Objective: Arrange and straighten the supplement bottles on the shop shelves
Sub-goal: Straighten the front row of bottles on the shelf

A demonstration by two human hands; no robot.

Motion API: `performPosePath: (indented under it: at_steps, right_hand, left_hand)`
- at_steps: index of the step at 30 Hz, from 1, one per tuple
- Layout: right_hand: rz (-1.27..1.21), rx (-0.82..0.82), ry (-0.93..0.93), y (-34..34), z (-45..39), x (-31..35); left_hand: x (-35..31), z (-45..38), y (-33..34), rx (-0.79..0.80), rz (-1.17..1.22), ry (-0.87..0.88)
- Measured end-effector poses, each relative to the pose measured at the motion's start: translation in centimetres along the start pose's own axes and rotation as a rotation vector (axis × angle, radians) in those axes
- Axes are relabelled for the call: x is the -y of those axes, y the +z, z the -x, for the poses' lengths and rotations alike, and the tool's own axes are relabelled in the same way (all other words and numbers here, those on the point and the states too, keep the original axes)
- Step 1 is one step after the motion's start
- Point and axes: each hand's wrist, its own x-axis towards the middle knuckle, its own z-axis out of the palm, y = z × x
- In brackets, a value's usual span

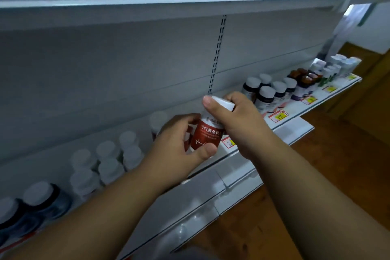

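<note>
White metal shop shelving fills the view, with a grey back panel and a wooden floor [348, 154] at lower right. On the shelf [249, 177], at far left, stand two dark bottles [42, 198] with white caps. Just to their right is a blurred cluster of pale bottles [105, 160] in rows running toward the back panel.

At centre, a person holds a red bottle [207, 136] with a white cap and white Chinese lettering, tilted, above the shelf's front edge. The left hand [179, 145] grasps its body, thumb pressed across the lower label, fingers wrapped behind. The right hand [236, 120] is closed over the cap from above, thumb on the near side, fingers curled around the far side. Both bare forearms reach up from the bottom of the frame.

To the right, a group of dark white-capped bottles [268, 93] stands upright on the shelf. Beyond them are brown bottles [304, 80], then white packages [337, 65]. Yellow and red price tags [278, 115] line the shelf's front edge.
</note>
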Motion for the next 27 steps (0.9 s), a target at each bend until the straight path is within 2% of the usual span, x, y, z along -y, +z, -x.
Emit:
performPosePath:
  at_steps: [5, 9, 11, 17, 23, 27]
  right_hand:
    - [0.033, 0.056, -0.080, -1.9, -5.2, -0.7]
    - [0.074, 0.192, -0.146, -2.1, -9.2, -0.9]
    - [0.151, 0.263, -0.206, -1.9, -11.2, -0.8]
    - [0.129, 0.432, -0.400, 1.3, -14.9, -0.8]
    - [0.324, 0.572, -0.495, 5.9, -16.1, -3.1]
    - [0.490, 0.614, -0.557, 7.5, -16.5, -4.3]
  left_hand:
    - [0.0, -3.9, 2.4, -0.169, -0.124, 0.008]
    - [0.4, -5.2, 4.0, -0.338, -0.178, -0.121]
    - [0.6, -5.4, 4.3, -0.444, -0.189, -0.162]
    - [1.6, -4.7, 3.7, -0.853, -0.215, -0.270]
    - [1.8, -3.0, 3.4, -0.952, -0.238, -0.364]
    - [2.0, -2.4, 3.7, -0.933, -0.230, -0.418]
